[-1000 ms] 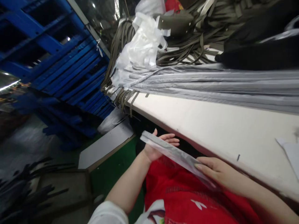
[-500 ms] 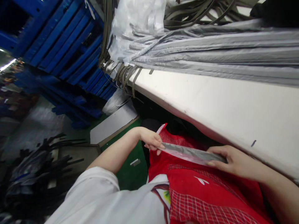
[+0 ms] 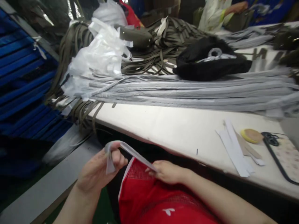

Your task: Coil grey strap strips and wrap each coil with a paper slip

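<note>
A narrow grey strip in a clear, filmy sleeve (image 3: 137, 155) stretches between my two hands, in front of the table edge. My left hand (image 3: 102, 166) is closed on its left end, which loops over the index finger and hangs down beside the palm. The strip's other end is pinched in my right hand (image 3: 167, 171), close above the red apron (image 3: 144, 193). Many long grey wrapped strips (image 3: 187, 93) lie in a bundle across the white table (image 3: 163, 123).
Clear plastic bags (image 3: 100, 53), dark olive straps (image 3: 173, 34) and a black bag (image 3: 210, 62) lie behind the bundle. On the right are paper strips (image 3: 233, 149), a yellow tape roll (image 3: 251, 136) and a phone (image 3: 285, 155). Blue pallets (image 3: 25, 77) stand left. A person's hand (image 3: 238, 7) shows at the back.
The view has swung up and to the right over the table. My left hand has risen with its end of the strip, now looped over a finger; my right hand has come nearer to it.
</note>
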